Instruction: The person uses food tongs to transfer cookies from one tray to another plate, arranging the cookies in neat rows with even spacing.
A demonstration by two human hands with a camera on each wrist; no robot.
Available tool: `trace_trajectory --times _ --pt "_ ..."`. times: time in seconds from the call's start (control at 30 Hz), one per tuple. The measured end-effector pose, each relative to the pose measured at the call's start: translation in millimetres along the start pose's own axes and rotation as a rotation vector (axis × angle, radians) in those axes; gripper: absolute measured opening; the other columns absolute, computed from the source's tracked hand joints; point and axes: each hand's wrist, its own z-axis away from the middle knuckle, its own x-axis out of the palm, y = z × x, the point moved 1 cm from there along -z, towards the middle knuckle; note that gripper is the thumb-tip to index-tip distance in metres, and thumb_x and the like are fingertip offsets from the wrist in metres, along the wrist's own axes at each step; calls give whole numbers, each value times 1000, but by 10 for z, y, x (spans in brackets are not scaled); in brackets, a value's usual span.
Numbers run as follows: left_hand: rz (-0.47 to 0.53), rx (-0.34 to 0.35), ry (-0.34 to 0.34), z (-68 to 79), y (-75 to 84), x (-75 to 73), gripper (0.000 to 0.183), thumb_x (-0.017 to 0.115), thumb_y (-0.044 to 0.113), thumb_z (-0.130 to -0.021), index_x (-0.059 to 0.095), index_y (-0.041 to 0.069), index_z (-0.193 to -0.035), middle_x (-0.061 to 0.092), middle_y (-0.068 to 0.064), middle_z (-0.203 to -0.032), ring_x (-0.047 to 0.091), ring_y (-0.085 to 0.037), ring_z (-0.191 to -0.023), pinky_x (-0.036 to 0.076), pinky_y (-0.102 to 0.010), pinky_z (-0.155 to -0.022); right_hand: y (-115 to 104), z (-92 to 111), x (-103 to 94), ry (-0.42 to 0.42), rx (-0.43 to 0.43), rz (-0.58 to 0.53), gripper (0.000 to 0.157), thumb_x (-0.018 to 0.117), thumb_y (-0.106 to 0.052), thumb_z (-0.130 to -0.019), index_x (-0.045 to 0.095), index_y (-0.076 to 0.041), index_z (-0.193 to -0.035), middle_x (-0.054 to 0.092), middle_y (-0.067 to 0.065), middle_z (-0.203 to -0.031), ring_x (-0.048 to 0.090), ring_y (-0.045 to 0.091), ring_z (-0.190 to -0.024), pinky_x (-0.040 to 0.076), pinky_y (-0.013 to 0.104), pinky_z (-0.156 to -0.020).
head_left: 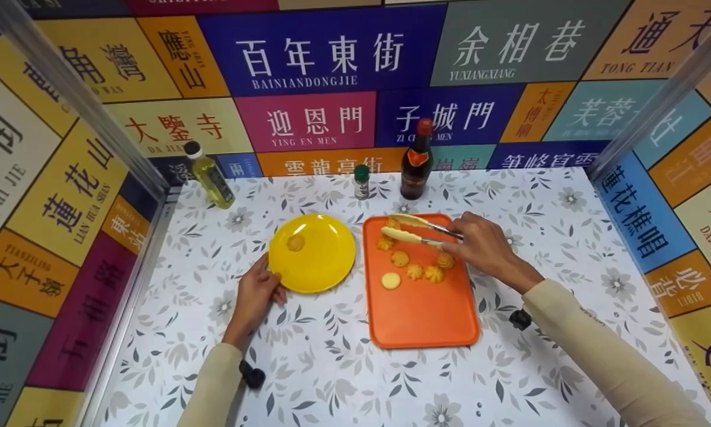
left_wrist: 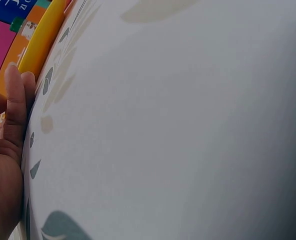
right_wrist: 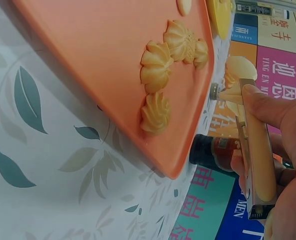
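My left hand holds the near-left rim of a round yellow plate, thumb at the edge. One golden cookie lies on the plate. In my right hand is a pair of tongs with metal arms and cream tips. The tips are parted over the far-left corner of an orange tray, and a cookie shows between them. Several piped, swirled cookies and a smooth round cookie are on the tray. The right wrist view shows my fingers wrapped around the tongs' handle.
Along the back stand an oil bottle at left, a small green-capped jar and a dark red-capped sauce bottle. Printed panels wall the back and sides. A leaf-patterned cloth covers the table.
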Motion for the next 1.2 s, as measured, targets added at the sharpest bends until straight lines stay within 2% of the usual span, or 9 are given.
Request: trace_trajectory --times 0.27,0.47,0.77,1.03,1.2 --pt "-20 0 -10 -1 6 -8 67 62 10 -112 35 9 -173 72 -26 -79 69 -28 -58 63 -34 -56 -23 16 30 20 -29 6 37 96 -30 -86 83 -2 -108 70 12 -94 67 30 -82 58 51 -71" --pt "-6 -2 -10 -2 7 -15 67 63 11 -112 35 8 -173 71 -27 -78 68 -27 -56 62 -34 -54 -58 7 55 6 -26 4 38 96 -32 -88 84 -3 -109 68 11 -92 64 28 -79 55 47 -69" --pt "-10 -22 -28 -5 -7 -20 66 63 14 -112 37 16 -173 72 -29 -85 68 -29 -60 63 -36 -56 -137 -6 87 -1 -41 -25 36 96 -29 -87 83 -3 -109 69 11 -94 64 28 -81 57 48 -71" --pt "0 -10 -21 -18 -10 -13 66 64 13 -111 38 14 -172 71 -30 -81 67 -29 -57 63 -35 -54 -220 -14 111 -2 -86 -26 37 96 -27 -87 82 -1 -109 70 12 -96 66 30 -84 59 50 -73" --pt "-15 -2 0 -14 1 -1 67 64 9 -109 38 9 -171 71 -28 -78 68 -29 -57 63 -34 -54 -256 -21 135 -20 -104 -27 34 95 -27 -89 81 -2 -107 70 12 -98 66 29 -84 58 49 -73"
